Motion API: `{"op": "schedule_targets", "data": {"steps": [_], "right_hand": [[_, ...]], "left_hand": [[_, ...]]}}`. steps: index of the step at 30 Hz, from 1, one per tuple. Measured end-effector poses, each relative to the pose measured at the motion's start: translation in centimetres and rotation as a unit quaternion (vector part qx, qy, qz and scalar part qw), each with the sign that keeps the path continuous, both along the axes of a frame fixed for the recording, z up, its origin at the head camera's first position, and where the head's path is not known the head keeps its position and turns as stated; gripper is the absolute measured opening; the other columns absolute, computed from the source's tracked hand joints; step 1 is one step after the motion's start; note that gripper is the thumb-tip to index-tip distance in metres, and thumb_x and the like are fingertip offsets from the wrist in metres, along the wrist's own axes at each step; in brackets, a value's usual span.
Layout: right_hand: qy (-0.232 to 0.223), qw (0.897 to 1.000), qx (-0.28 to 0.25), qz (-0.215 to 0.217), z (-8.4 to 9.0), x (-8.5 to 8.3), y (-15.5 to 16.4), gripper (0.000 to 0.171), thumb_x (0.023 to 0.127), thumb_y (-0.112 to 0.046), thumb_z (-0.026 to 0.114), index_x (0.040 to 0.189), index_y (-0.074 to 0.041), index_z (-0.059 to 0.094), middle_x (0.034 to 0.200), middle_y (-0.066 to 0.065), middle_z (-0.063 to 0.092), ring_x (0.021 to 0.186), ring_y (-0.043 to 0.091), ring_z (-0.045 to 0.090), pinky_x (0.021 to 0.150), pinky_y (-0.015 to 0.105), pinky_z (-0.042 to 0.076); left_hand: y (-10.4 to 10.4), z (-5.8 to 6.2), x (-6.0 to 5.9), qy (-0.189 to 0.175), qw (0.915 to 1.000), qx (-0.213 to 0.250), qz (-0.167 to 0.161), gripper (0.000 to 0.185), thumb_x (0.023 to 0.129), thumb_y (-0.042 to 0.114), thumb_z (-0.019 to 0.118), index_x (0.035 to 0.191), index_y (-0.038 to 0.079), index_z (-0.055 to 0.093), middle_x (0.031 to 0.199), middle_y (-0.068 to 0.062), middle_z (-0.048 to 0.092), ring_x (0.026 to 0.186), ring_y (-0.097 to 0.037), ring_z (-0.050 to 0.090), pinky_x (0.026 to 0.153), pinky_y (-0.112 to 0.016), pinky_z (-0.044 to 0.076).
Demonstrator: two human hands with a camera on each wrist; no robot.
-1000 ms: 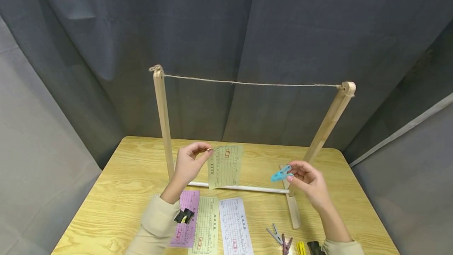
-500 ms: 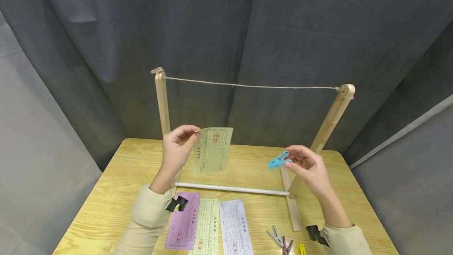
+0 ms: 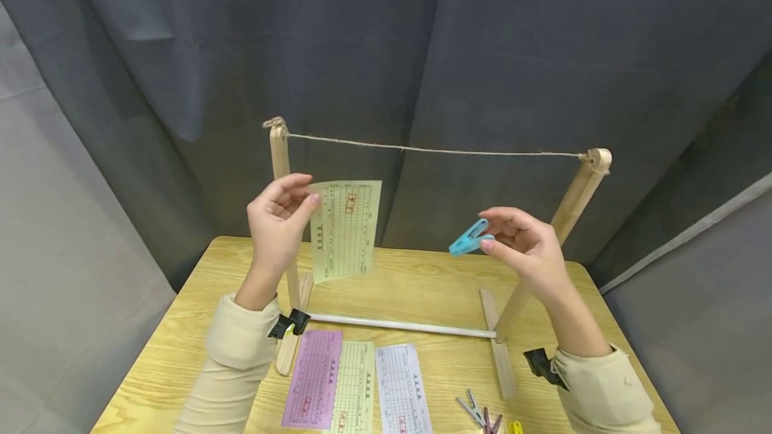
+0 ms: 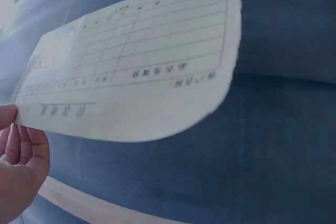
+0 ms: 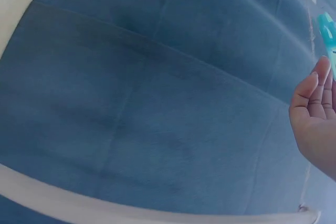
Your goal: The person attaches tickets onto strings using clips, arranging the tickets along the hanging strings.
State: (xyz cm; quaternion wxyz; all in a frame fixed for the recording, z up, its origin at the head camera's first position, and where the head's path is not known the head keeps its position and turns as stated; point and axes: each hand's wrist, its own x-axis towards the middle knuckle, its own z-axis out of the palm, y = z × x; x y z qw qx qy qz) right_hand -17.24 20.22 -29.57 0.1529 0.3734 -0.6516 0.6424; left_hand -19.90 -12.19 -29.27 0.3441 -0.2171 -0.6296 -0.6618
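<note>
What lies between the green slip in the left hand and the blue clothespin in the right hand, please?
Nothing: in the head view only curtain shows between green slip and blue clothespin.

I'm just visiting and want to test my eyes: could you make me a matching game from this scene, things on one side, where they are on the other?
Things:
1. green slip
2. blue clothespin
3. twine
4. purple slip

Places:
A. lying on the table
B. pinched by the right hand
C. stretched between two wooden posts
D. pinched by the left hand

Pairs: 1-D, 2-B, 3-C, 4-A
</note>
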Motion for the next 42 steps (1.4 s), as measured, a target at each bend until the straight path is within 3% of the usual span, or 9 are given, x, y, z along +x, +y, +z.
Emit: {"op": "schedule_targets", "data": {"steps": [2, 9, 15, 22, 29, 37, 42], "right_hand": [[0.009, 1.000, 0.003, 0.003, 0.7, 0.0, -0.3, 0.029, 0.077, 0.015, 0.060, 0.106, 0.010, 0.058, 0.088, 0.010, 0.064, 0.078, 0.013, 0.059, 0.067, 0.020, 0.048], [0.021, 1.000, 0.014, 0.004, 3.1, -0.4, -1.3, 0.026, 0.080, 0.003, 0.065, 0.103, 0.011, 0.058, 0.088, 0.009, 0.065, 0.077, 0.016, 0.059, 0.067, 0.021, 0.048], [0.024, 1.000, 0.014, 0.014, 5.2, -1.0, -2.5, 0.025, 0.077, 0.015, 0.060, 0.101, 0.010, 0.059, 0.085, 0.011, 0.065, 0.073, 0.015, 0.059, 0.067, 0.021, 0.049], [0.014, 1.000, 0.012, 0.016, 7.8, -2.2, -4.1, 0.026, 0.075, 0.018, 0.058, 0.099, 0.009, 0.061, 0.082, 0.008, 0.065, 0.070, 0.016, 0.060, 0.066, 0.023, 0.050], [-0.028, 0.999, 0.014, 0.009, 10.4, -3.9, -5.7, 0.027, 0.075, 0.016, 0.058, 0.099, 0.004, 0.062, 0.080, 0.006, 0.063, 0.066, 0.014, 0.059, 0.065, 0.024, 0.051], [-0.078, 0.996, 0.044, 0.012, 12.5, -5.7, -7.2, 0.017, 0.080, 0.005, 0.061, 0.097, 0.001, 0.064, 0.080, 0.004, 0.063, 0.069, 0.016, 0.059, 0.062, 0.025, 0.046], [-0.119, 0.991, 0.065, -0.015, 13.5, -6.9, -8.9, 0.016, 0.081, -0.002, 0.065, 0.096, -0.002, 0.065, 0.081, 0.003, 0.064, 0.076, 0.019, 0.059, 0.062, 0.027, 0.044]], "left_hand": [[0.0, 0.6, 0.1, 0.000, 1.0000, 0.008, 0.002, 0.020, 0.077, -0.006, 0.066, 0.093, -0.016, 0.058, 0.076, -0.012, 0.064, 0.070, -0.012, 0.061, 0.061, -0.020, 0.050], [-0.3, 2.1, -0.2, -0.005, 0.9990, 0.040, 0.019, 0.017, 0.075, -0.011, 0.066, 0.088, -0.016, 0.058, 0.075, -0.005, 0.065, 0.068, -0.012, 0.061, 0.061, -0.020, 0.050], [-0.7, 3.0, -0.6, 0.007, 0.9978, 0.057, 0.032, 0.013, 0.074, -0.011, 0.067, 0.086, -0.013, 0.061, 0.076, -0.009, 0.065, 0.066, -0.013, 0.061, 0.061, -0.020, 0.050], [-0.9, 3.6, -1.2, 0.012, 0.9960, 0.056, 0.068, 0.016, 0.073, -0.010, 0.069, 0.086, -0.015, 0.062, 0.074, -0.002, 0.066, 0.066, -0.012, 0.061, 0.060, -0.020, 0.050], [-0.9, 3.7, -1.6, 0.015, 0.9921, 0.063, 0.107, 0.022, 0.071, -0.008, 0.072, 0.088, -0.013, 0.060, 0.071, 0.005, 0.065, 0.065, -0.010, 0.062, 0.059, -0.019, 0.049], [-0.5, 3.3, -2.1, 0.018, 0.9899, 0.084, 0.113, 0.022, 0.069, -0.009, 0.072, 0.088, -0.005, 0.060, 0.067, 0.007, 0.064, 0.061, -0.009, 0.062, 0.056, -0.019, 0.049], [-0.5, 3.1, -2.0, 0.011, 0.9888, 0.084, 0.123, 0.029, 0.069, -0.009, 0.072, 0.095, -0.005, 0.059, 0.066, 0.008, 0.064, 0.059, -0.008, 0.062, 0.056, -0.019, 0.049]]}}
